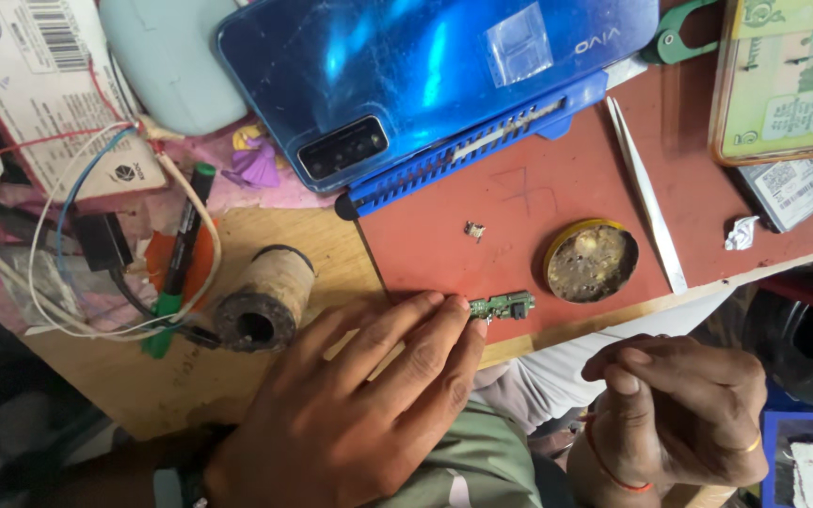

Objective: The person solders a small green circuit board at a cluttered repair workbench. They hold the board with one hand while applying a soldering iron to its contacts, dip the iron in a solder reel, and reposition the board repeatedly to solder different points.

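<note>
Now | left hand (350,404) flat, fingertips pinning small green board (502,305) on red mat (519,198) at worktop (265,235) edge, steadying it | right hand (679,404) curled closed, seemingly empty, off worktop | tweezers (648,198), tin (592,261) nearby

My left hand (350,414) touches a green circuit board (502,305) w/ black parts, on a red-brown mat (538,188). Phone (425,75) is glossy blue w/ black camera strip. Round tin (591,261): yellow rim, grey-brown inside. Tweezers (648,198): silver-white. Marker (178,259): black & green.
</note>
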`<state>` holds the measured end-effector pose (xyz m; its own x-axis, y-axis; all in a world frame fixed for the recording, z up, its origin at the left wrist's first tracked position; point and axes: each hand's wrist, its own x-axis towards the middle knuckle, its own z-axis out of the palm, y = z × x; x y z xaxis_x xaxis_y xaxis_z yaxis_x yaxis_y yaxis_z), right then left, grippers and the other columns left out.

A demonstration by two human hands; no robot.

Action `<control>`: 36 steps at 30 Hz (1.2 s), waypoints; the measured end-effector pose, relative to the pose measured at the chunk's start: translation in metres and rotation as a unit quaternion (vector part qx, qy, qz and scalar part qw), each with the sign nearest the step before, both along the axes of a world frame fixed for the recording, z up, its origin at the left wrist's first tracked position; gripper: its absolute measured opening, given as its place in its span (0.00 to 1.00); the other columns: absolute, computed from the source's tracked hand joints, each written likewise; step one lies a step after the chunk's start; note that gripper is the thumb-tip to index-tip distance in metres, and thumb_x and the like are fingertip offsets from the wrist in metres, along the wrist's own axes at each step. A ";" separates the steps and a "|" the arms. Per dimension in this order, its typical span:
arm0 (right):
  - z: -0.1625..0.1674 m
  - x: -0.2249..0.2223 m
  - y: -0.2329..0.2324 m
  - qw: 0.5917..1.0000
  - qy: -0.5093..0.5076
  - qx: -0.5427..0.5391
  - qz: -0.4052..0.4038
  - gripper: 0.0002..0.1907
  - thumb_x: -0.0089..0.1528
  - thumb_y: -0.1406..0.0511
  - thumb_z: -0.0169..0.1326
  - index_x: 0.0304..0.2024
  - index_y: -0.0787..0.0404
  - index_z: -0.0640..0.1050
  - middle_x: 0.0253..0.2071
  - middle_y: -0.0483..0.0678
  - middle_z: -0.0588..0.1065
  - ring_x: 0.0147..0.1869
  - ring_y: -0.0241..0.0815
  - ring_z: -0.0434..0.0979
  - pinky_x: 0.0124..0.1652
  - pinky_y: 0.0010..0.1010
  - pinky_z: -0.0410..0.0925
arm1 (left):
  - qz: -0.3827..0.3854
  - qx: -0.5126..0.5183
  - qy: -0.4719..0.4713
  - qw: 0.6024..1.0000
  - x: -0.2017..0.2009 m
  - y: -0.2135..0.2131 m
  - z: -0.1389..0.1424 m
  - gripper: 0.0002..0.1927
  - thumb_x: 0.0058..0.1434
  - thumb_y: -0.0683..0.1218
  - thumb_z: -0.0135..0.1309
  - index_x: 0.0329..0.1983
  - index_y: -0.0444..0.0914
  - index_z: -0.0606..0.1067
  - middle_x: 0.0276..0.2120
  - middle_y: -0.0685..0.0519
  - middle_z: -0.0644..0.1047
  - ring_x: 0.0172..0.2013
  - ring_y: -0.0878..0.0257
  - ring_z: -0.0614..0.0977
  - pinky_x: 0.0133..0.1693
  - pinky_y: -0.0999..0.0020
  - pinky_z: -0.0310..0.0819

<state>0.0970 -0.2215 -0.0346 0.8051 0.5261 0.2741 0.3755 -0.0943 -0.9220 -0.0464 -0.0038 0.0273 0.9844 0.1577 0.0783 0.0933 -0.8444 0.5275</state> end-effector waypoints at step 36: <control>0.016 0.012 0.023 0.982 -0.118 -0.050 0.138 0.10 0.51 0.76 0.65 0.31 0.71 0.77 0.30 0.55 0.78 0.33 0.46 0.80 0.34 0.33 0.75 | 0.006 0.110 0.015 0.994 -0.006 -0.014 0.005 0.19 0.70 0.47 0.46 0.57 0.33 0.79 0.56 0.47 0.80 0.59 0.56 0.80 0.51 0.62 0.77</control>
<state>0.1091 -0.1990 -0.0184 0.5477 0.7490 0.3728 0.6023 -0.0437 -0.7970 -0.0528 -0.0177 0.0320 0.9851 0.1515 0.0819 0.1170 -0.9376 0.3273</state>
